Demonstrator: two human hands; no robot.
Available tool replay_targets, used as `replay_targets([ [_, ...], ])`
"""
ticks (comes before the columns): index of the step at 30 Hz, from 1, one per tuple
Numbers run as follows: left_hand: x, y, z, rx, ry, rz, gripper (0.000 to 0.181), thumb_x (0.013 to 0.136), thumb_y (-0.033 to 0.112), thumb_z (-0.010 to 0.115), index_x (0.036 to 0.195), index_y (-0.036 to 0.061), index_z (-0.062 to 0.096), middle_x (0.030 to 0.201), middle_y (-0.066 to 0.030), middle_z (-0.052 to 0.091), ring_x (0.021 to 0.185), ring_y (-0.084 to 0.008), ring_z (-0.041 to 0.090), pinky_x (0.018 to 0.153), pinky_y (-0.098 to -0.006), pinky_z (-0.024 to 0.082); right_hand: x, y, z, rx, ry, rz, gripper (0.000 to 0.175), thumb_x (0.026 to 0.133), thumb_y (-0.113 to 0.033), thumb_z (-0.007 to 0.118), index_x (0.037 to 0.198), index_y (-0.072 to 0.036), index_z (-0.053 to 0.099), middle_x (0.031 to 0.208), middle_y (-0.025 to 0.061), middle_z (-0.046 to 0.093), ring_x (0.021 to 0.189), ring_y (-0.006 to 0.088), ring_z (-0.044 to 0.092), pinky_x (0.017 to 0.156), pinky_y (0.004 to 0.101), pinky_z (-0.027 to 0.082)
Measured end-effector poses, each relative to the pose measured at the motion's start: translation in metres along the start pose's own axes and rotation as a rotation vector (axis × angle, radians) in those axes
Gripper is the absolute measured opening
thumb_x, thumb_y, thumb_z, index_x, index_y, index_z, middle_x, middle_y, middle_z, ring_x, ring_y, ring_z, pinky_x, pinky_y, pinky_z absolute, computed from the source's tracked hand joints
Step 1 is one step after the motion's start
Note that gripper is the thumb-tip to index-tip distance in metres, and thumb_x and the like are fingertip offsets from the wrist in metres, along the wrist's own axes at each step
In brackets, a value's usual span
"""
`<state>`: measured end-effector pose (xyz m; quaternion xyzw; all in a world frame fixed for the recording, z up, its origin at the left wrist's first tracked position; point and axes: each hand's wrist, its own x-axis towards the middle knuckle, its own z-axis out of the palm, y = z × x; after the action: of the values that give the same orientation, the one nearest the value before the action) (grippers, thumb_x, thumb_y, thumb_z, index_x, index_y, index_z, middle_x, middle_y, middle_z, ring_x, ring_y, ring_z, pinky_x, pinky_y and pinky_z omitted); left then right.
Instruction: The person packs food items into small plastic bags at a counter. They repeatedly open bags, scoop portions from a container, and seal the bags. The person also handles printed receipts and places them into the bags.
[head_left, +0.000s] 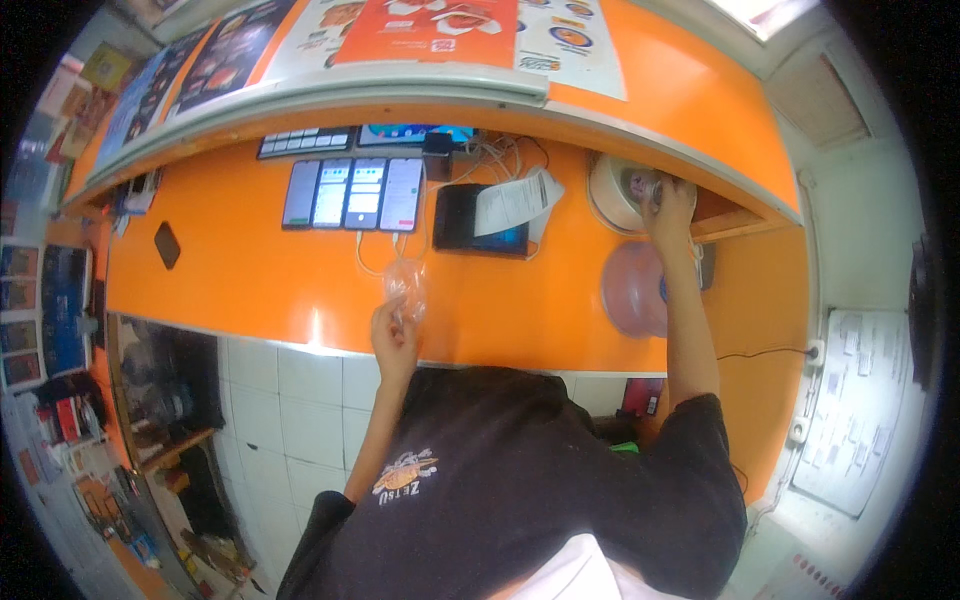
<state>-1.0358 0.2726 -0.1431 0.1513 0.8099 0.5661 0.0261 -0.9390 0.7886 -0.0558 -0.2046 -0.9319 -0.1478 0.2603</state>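
My left hand (395, 330) pinches a clear plastic bag (405, 281) above the front part of the orange counter (262, 281). On the right, my right hand (670, 201) reaches into a round white container (609, 199) under the raised shelf. Its fingers are at a small round item (643, 185) with a dark and pinkish top; whether they grip it is hard to tell. Just in front of that container stands a translucent round tub (634, 289), partly hidden behind my right forearm.
Several phones (366, 193) lie side by side with charging cables. A black tablet (450, 217) has a printed paper slip (517, 201) on it. Another dark phone (167, 244) lies at the left. The overhead shelf edge (337, 91) spans the counter's back.
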Motion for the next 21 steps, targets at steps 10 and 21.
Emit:
replay_targets([
  [10,0.0,0.004,-0.002,0.006,0.001,-0.073,0.031,0.094,-0.001,0.059,0.124,0.006,0.065,0.115,-0.0062,0.063,0.094,-0.0159,0.057,0.074,-0.026,0.048,0.055,0.052,0.072,0.048,-0.84,0.014,0.073,0.09,-0.035,0.065,0.154,-0.009,0.042,0.155,0.0233,0.046,0.146,0.0346,0.042,0.12,0.0446,0.036],
  [21,0.007,0.008,0.006,0.007,-0.097,-0.076,0.029,0.098,0.002,0.059,0.126,0.005,0.063,0.124,-0.0071,0.061,0.103,-0.0184,0.059,0.077,-0.0282,0.049,0.035,0.026,0.02,0.117,-0.517,0.176,0.044,0.086,-0.022,0.068,0.13,-0.012,0.068,0.138,0.0188,0.063,0.128,0.0383,0.058,0.111,0.0481,0.043],
])
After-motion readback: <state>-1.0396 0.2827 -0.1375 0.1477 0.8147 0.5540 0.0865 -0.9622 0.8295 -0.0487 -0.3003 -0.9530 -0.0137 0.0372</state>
